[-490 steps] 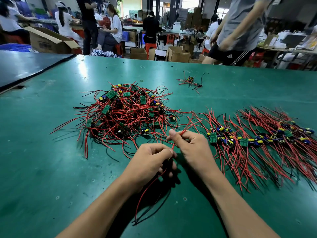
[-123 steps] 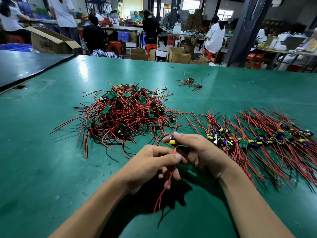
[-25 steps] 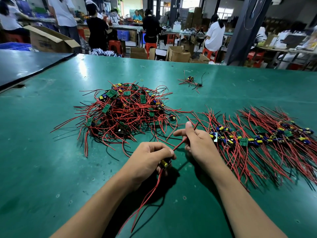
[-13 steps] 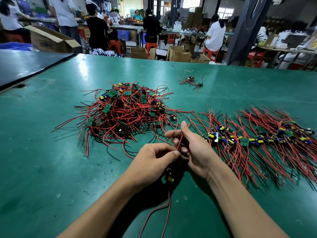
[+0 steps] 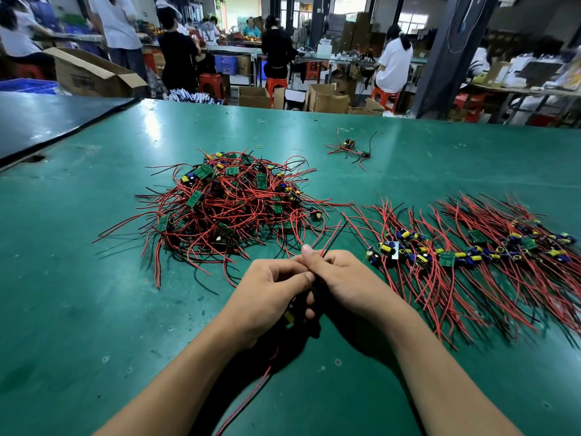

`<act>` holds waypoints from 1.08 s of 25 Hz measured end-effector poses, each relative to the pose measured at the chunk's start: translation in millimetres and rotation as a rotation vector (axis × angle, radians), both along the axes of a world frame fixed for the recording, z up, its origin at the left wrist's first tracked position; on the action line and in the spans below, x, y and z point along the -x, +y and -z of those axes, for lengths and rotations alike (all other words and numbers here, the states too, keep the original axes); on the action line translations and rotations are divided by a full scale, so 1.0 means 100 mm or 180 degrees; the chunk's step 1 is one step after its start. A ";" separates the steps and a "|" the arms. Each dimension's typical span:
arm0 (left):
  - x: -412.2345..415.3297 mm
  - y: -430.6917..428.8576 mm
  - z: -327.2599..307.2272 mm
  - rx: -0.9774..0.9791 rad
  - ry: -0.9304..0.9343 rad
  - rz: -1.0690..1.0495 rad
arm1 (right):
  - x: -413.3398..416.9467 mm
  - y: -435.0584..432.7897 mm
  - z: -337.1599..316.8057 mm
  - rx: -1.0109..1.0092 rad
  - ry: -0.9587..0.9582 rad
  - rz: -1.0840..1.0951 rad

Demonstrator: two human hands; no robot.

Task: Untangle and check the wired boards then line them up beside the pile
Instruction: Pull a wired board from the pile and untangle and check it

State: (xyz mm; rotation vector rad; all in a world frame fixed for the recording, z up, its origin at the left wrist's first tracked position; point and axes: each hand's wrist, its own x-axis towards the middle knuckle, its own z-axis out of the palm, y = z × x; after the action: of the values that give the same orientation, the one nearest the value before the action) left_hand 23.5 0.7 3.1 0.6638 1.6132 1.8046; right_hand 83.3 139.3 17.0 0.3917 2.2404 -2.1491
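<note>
Green matting covers the worktop (image 5: 81, 309) from edge to edge, and behind it, along the top of the frame, is a busy workshop: people standing and sitting at benches, red stools (image 5: 211, 84), an open cardboard box (image 5: 91, 77) at upper left and a dark pillar (image 5: 440, 55) at upper right. Centre-left of the frame sits the pile (image 5: 232, 202), a heap of small green boards knotted up in red and black wires that splay out on all sides. Over on the right of the frame lies the lined-up row (image 5: 465, 253), boards side by side in a band with their wires fanned toward the top and bottom of the frame; the end of it nearest frame centre is just beside the right hand. Past the pile, at upper centre, a small stray cluster (image 5: 349, 150) lies well apart, with a yellow rubber band (image 5: 259, 146) to its left in the frame. And the hands, low centre, are pressed close together: the left hand (image 5: 267, 297) has its fingers (image 5: 283, 272) curled in around one wired board (image 5: 288, 319), just a yellow part of it peeking out beneath the palm, and red leads (image 5: 251, 394) trail from under it toward the bottom edge. The right hand (image 5: 349, 281) has its fingers clamped on the upper wires (image 5: 330, 236), one red and one black, which poke out above the hands toward the pile.
</note>
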 end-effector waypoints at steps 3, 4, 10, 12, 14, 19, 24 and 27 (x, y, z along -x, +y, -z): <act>-0.01 0.01 -0.02 0.0075 -0.0017 -0.0019 | 0.04 0.11 0.02 -0.0958 -0.0025 0.0418; -0.02 0.01 -0.03 0.0105 0.0004 -0.0016 | 0.04 0.14 0.02 -0.1164 0.0008 0.0565; -0.05 0.00 -0.09 0.0116 -0.0033 0.0088 | 0.05 0.27 0.06 -0.1393 0.0400 0.1299; -0.06 0.01 -0.12 0.0090 -0.0059 0.0134 | 0.07 0.29 0.08 -0.1305 0.0533 0.1527; -0.08 0.02 -0.15 0.0060 -0.0134 0.0172 | 0.08 0.30 0.08 -0.1049 0.0546 0.1667; -0.06 0.00 -0.14 -0.0014 -0.0498 0.0239 | 0.10 0.26 0.04 0.0706 0.0321 0.1347; 0.01 0.00 -0.11 -0.0077 -0.0786 -0.0130 | 0.09 0.24 0.02 0.1226 0.0123 0.0867; 0.06 0.03 -0.13 -0.0233 -0.1007 -0.0353 | 0.07 0.22 0.05 0.1018 0.0092 0.0836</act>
State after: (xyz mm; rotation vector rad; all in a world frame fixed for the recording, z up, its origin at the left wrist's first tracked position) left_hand 17.9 3.6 16.6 0.3041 1.4003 1.9438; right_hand 75.9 161.6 12.1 0.6760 1.8976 -2.6004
